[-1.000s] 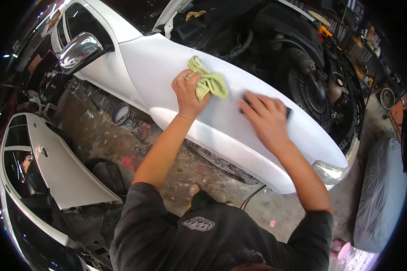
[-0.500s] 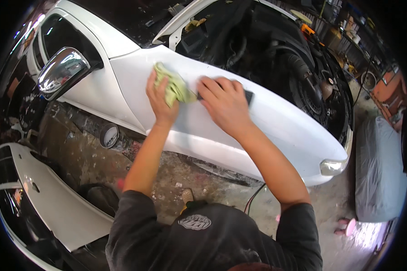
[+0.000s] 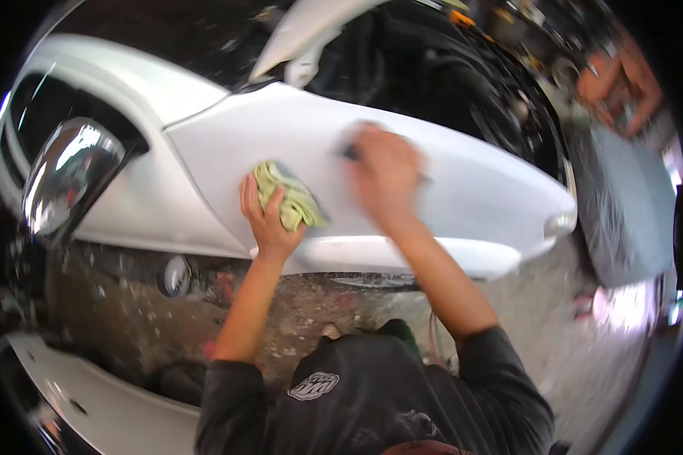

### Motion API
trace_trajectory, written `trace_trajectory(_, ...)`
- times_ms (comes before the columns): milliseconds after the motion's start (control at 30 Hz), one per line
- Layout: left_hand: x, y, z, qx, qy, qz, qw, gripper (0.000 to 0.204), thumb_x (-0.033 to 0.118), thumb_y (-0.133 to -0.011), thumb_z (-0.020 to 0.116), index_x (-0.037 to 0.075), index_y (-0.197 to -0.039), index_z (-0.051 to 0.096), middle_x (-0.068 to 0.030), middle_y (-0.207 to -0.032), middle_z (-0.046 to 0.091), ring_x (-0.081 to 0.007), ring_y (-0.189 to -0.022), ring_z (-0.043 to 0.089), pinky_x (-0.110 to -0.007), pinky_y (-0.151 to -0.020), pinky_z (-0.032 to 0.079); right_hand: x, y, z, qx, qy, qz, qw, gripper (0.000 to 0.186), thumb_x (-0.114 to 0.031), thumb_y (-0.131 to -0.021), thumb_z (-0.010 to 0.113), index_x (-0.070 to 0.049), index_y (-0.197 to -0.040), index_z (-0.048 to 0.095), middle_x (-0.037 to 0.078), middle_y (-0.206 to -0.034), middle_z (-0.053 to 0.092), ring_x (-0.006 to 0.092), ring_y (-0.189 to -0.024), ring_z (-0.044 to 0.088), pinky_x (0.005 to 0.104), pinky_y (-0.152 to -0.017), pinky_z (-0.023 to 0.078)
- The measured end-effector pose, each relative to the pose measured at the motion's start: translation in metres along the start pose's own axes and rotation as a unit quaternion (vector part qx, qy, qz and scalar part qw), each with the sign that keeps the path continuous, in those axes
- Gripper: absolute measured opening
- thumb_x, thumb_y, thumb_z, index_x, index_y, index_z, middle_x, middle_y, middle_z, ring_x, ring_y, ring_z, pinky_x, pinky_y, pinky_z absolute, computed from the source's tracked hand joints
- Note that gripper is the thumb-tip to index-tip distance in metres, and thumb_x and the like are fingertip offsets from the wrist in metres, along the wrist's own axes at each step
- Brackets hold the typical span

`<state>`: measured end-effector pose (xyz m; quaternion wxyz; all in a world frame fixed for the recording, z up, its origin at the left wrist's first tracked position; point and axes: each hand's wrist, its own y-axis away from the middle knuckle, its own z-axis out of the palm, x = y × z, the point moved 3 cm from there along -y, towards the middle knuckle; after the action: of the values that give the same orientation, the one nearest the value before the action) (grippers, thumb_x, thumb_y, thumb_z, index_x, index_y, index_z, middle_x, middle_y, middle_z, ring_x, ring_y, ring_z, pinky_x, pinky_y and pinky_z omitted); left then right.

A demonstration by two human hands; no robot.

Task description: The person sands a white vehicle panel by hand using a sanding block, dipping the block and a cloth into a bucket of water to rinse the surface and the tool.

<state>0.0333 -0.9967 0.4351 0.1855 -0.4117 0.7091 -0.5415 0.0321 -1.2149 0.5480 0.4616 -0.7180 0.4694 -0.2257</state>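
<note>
My left hand [image 3: 269,231] grips a crumpled pale green cloth [image 3: 287,196] against the white front fender [image 3: 478,178] of a car, near the door seam. To its right and a little higher, my right hand [image 3: 387,173], smeared by motion, is closed on a dark flat block [image 3: 349,152] on the same panel; the block's exact shape is mostly hidden under the fingers. The fender's surface around both hands looks smooth and white, with a dull bluish-grey patch beside the cloth.
A chrome side mirror [image 3: 72,178] juts out at left. The open engine bay [image 3: 440,76] lies beyond the fender. A bucket [image 3: 174,277] stands on the stained floor; a white car body part [image 3: 106,383] is at lower left. A plastic-covered bundle [image 3: 622,212] and orange object [image 3: 615,87] are at right.
Both hands have shifted leftward along the fender, the cloth now lower beside the door seam, the block higher up the panel. The view has turned and shifted too.
</note>
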Motion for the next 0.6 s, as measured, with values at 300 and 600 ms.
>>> trace_trajectory(300, -0.025, 0.04, -0.018, -0.073, -0.056, 0.049, 0.995, 0.074, 0.034, -0.076, 0.087, 0.014, -0.136, 0.046, -0.0273, -0.155, 0.029, -0.0533, -0.146, 0.026, -0.073, -0.116, 0.023, 0.059, 0.038, -0.025, 0.025, 0.017, 0.027, 0.999, 0.049, -0.015, -0.079, 0.075, -0.009, -0.126, 0.066, 0.011, -0.125, 0.067, 0.0291, -0.114, 0.063, 0.0484, -0.098, 0.045)
trace_trajectory(600, 0.02, -0.041, 0.008, -0.09, 0.003, 0.141, 0.986, 0.061, 0.026, -0.08, 0.081, 0.013, -0.133, 0.054, -0.0228, -0.152, 0.039, -0.0486, -0.145, 0.034, -0.068, -0.119, 0.025, 0.088, 0.097, -0.024, 0.211, 0.102, 0.212, 0.949, 0.044, -0.015, -0.088, 0.07, -0.005, -0.13, 0.063, 0.016, -0.127, 0.065, 0.0304, -0.12, 0.059, 0.0475, -0.106, 0.039)
